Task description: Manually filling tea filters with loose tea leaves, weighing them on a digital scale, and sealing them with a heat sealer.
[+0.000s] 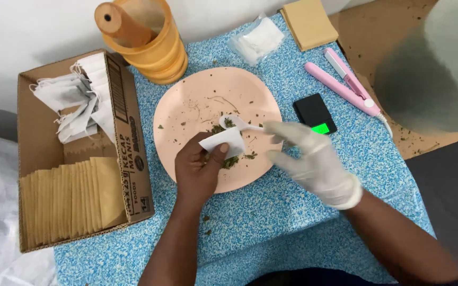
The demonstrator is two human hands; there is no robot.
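The bare left hand [197,172] is pinching a small white paper sachet [222,142] between thumb and fingertips, the fingers curled closed around its lower edge and the thumb pressing on its face. The sachet is standing just above those fingertips, over the round pale pink plate [186,106].

The right hand [314,161], wearing a thin white glove, is gripping the handle of a small white plastic spoon [238,123] — thumb and forefinger are closing on the handle while the other fingers are spreading loosely open below. The spoon's bowl is pointing away from these fingertips toward the sachet's top edge, touching or nearly touching it; I cannot tell which. A small heap of dried green-brown leaf bits [229,161] is lying on the plate just beneath the left thumb, with loose crumbs scattering further out.

Beyond the right fingertips, a small black digital scale with a green display [315,114] is sitting on the blue speckled tabletop [271,212], and past it a pink hair-straightener-style sealing tool [343,85]. Well to the outside of the left fingers, an open brown cardboard box [133,153] is holding tan paper envelopes [70,198] and white stringed sachets [75,100]. Far ahead of both hands, a stack of orange plastic cups [157,45] is standing — beside it a clear bag of white sachets [258,38] and a pile of tan envelopes [308,22].
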